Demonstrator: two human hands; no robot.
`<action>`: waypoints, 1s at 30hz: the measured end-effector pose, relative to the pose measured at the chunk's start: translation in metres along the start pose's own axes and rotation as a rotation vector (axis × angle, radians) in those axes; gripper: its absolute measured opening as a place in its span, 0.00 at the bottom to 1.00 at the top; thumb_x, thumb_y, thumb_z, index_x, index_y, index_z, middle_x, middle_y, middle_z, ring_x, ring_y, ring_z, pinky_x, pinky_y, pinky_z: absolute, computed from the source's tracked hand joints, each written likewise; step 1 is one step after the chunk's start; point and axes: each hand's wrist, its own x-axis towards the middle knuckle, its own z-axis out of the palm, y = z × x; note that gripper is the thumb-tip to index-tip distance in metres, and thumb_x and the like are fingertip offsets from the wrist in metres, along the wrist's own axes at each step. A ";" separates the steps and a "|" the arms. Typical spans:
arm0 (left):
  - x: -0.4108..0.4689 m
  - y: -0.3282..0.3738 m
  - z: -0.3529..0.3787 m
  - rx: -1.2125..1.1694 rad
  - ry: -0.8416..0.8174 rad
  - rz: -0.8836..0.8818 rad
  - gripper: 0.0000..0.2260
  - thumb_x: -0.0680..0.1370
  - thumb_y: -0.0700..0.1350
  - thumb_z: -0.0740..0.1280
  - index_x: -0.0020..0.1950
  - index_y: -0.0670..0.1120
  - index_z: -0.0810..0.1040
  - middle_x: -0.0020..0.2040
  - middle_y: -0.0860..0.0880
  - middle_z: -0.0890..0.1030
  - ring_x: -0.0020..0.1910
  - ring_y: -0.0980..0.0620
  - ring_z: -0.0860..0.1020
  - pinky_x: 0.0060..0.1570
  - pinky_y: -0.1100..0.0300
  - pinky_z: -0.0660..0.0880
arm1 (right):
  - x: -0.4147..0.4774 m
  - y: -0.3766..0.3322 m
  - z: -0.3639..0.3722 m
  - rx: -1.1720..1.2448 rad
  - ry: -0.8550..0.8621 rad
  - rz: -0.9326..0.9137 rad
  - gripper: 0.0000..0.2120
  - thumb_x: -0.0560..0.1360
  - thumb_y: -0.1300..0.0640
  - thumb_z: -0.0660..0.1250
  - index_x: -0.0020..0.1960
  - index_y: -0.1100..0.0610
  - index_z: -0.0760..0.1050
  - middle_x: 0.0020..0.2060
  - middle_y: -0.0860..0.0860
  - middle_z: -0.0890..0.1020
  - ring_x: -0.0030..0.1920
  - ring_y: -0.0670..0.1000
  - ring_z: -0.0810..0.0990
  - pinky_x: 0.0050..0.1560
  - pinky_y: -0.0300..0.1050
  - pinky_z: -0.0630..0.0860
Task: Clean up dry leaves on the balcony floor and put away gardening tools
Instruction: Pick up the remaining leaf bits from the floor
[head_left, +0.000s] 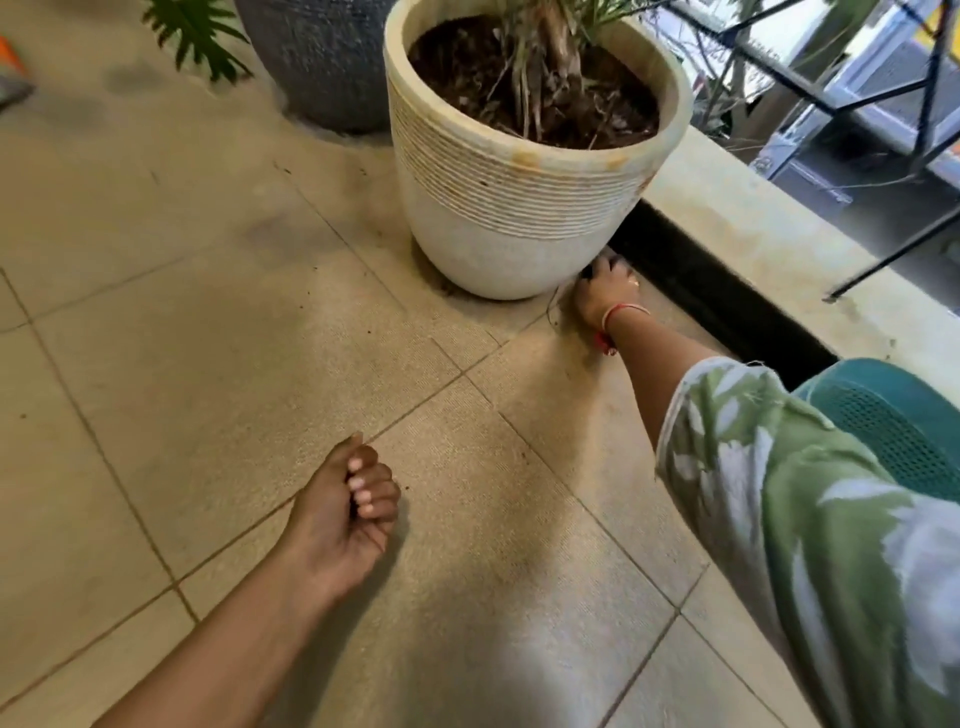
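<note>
My right hand (605, 293) reaches to the foot of the white pot (498, 208), and its fingertips are tucked in against the base. Something small and dark sits at them, too small to tell what it is or whether I grip it. The curled fingers of my left hand (353, 514) cover the palm, so anything inside is hidden. The plant (545, 47) in the white pot and the grey pot (322, 57) are cut off by the top edge. My sleeve (779, 519) hides part of a teal plastic thing (893, 415) that runs off the right edge. An orange scrap (10, 54) at the left edge is blurred and cut off
</note>
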 end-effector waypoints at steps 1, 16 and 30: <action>0.001 0.002 0.000 -0.003 -0.003 0.013 0.23 0.81 0.49 0.56 0.25 0.48 0.65 0.21 0.54 0.61 0.16 0.60 0.60 0.14 0.70 0.60 | -0.002 -0.005 -0.001 0.017 0.017 -0.021 0.25 0.80 0.52 0.54 0.75 0.57 0.56 0.72 0.61 0.60 0.72 0.64 0.59 0.72 0.59 0.58; 0.018 -0.013 0.006 -0.024 -0.011 0.025 0.24 0.82 0.49 0.56 0.24 0.48 0.66 0.20 0.54 0.61 0.17 0.60 0.61 0.14 0.70 0.61 | -0.104 0.002 0.011 0.225 -0.025 -0.618 0.20 0.80 0.55 0.53 0.71 0.54 0.66 0.69 0.54 0.69 0.68 0.52 0.68 0.67 0.49 0.67; 0.009 -0.027 0.010 -0.029 0.019 0.049 0.22 0.82 0.49 0.57 0.27 0.48 0.66 0.20 0.53 0.63 0.17 0.59 0.62 0.16 0.70 0.61 | -0.192 -0.016 0.043 -0.110 -0.096 -0.768 0.22 0.82 0.58 0.52 0.74 0.61 0.59 0.73 0.59 0.63 0.72 0.57 0.62 0.73 0.47 0.60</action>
